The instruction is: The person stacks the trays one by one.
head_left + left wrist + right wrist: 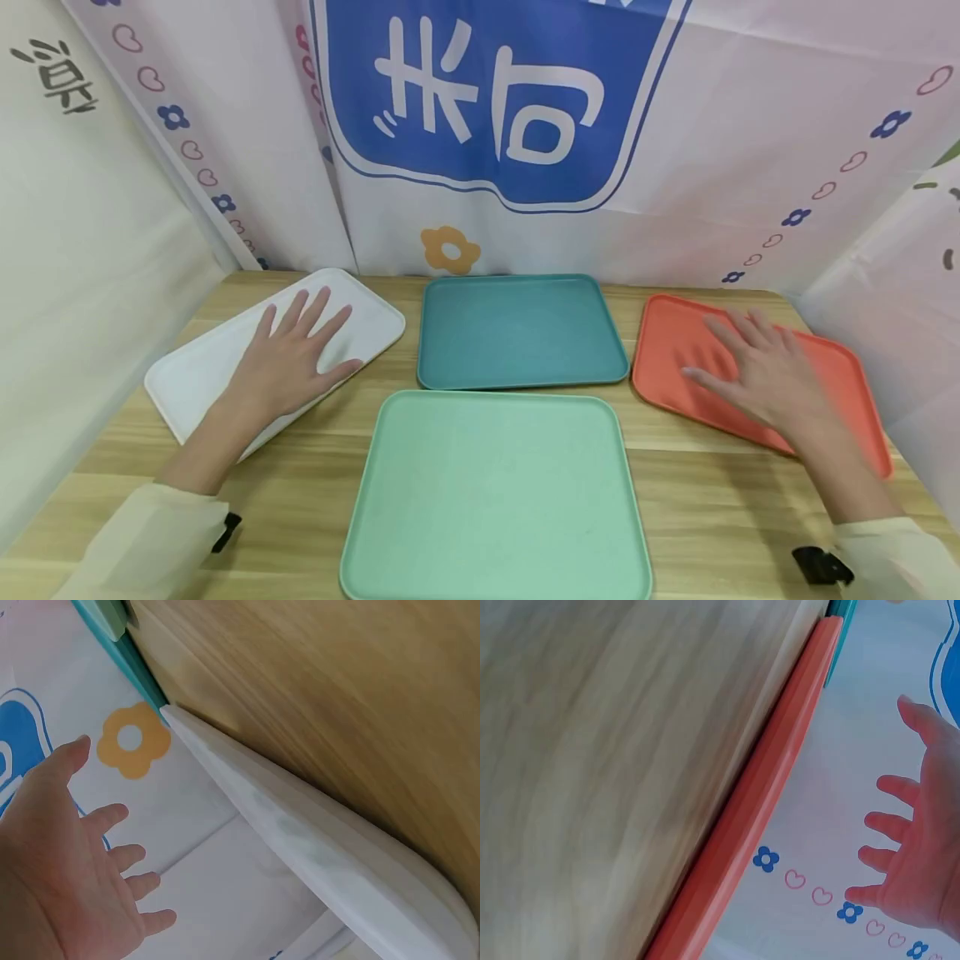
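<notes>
My left hand (288, 358), fingers spread, hovers palm down above the white tray (202, 358) at the left. In the left wrist view a gap shows between that hand (75, 855) and the white tray (315, 832). On the other side my right hand (772, 375) is held over the red tray (832, 358), its fingers spread too. The right wrist view has this hand (919, 832) apart from the red tray's edge (757, 795). Neither hand holds anything.
Between the hands a teal tray (521, 333) lies at the back, with a light green tray (495, 500) in front of it. All rest on a wooden table (697, 500). A printed cloth (750, 125) hangs behind, and white cloth (90, 250) flanks the left side.
</notes>
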Action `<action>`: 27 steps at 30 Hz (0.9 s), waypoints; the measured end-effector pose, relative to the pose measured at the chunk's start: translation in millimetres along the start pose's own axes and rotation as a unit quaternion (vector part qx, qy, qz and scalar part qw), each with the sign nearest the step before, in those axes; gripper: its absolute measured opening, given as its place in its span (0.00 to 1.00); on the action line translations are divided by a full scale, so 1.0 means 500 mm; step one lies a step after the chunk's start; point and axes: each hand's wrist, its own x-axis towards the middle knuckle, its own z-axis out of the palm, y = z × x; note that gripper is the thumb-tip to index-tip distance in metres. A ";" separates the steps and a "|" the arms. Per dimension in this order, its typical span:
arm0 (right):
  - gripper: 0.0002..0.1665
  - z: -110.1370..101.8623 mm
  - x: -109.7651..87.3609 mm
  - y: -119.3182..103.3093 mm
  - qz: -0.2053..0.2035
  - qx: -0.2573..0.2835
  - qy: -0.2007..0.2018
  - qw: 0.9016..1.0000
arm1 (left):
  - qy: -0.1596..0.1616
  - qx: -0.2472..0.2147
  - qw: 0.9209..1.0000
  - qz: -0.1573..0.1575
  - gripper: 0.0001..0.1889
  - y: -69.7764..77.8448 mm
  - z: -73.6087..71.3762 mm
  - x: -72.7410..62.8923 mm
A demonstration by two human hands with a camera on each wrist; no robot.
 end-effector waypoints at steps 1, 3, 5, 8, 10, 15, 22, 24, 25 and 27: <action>0.55 0.000 0.003 -0.003 -0.005 -0.004 0.001 1.000 | 0.000 -0.001 1.000 0.003 0.42 0.003 0.000 0.002; 0.54 0.001 0.009 -0.011 -0.011 -0.008 0.002 1.000 | -0.002 -0.004 1.000 0.011 0.41 0.011 0.000 0.007; 0.53 0.003 0.016 -0.018 -0.020 -0.013 0.005 1.000 | -0.010 -0.010 1.000 0.016 0.39 0.021 -0.001 0.013; 0.52 0.006 0.023 -0.029 -0.034 -0.011 0.015 0.999 | -0.020 -0.017 0.999 0.028 0.37 0.037 -0.001 0.023; 0.50 0.009 0.028 -0.035 -0.049 -0.007 0.029 0.998 | -0.023 -0.023 0.999 0.035 0.35 0.047 0.002 0.032; 0.43 0.014 0.041 -0.051 -0.075 0.013 0.055 0.996 | -0.019 -0.039 0.997 0.056 0.33 0.069 0.009 0.053; 0.37 0.008 0.061 -0.071 -0.041 0.090 -0.006 0.995 | -0.019 -0.152 0.986 0.069 0.32 0.089 0.014 0.084; 0.36 0.008 0.070 -0.075 -0.035 0.126 -0.021 0.991 | -0.030 -0.195 0.978 0.060 0.32 0.092 0.016 0.093; 0.35 0.008 0.074 -0.077 -0.034 0.144 -0.023 0.989 | -0.034 -0.212 0.975 0.058 0.32 0.094 0.017 0.098; 0.34 0.011 0.083 -0.081 -0.033 0.183 -0.026 0.982 | -0.039 -0.243 0.968 0.052 0.31 0.098 0.019 0.107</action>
